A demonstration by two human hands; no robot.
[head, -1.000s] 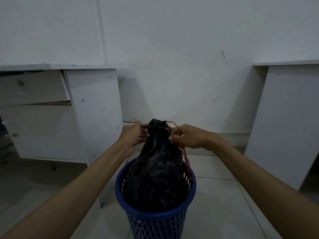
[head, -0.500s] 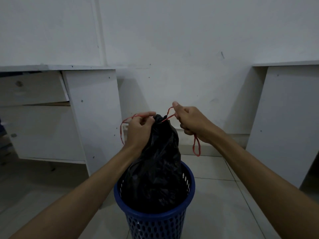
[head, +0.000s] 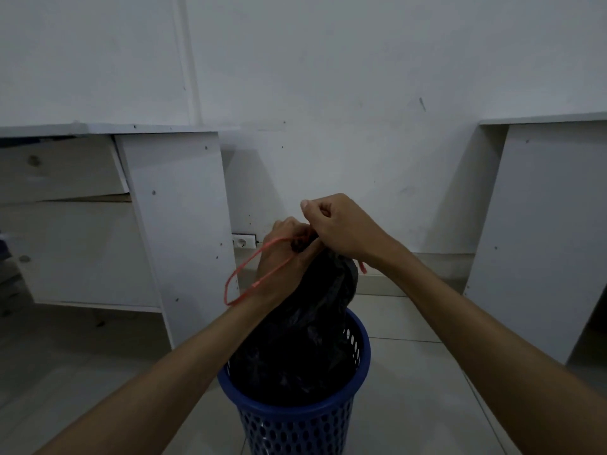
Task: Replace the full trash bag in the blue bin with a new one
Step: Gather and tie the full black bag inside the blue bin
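Here, against a white wall [head: 328, 77], two white cabinets: one [head: 177, 224] left of the blue bin [head: 295, 418], another [head: 542, 224] to its right. On the tiled floor [head: 410, 405], the bin itself, low and centre. Inside the bin, a full black trash bag [head: 305, 349], neck gathered and rising above the rim. Directly above the bin, left hand [head: 282, 261] clenched round the bag's neck; right hand [head: 338, 224] just over it, fingers [head: 308, 208] curled, apparently pinching the red drawstring [head: 243, 277], though the pinch itself hidden. One loop of string hanging left of the bin's top. Probably early: bag being tied off, not yet lifted out; no new bag in sight, lining left to do.
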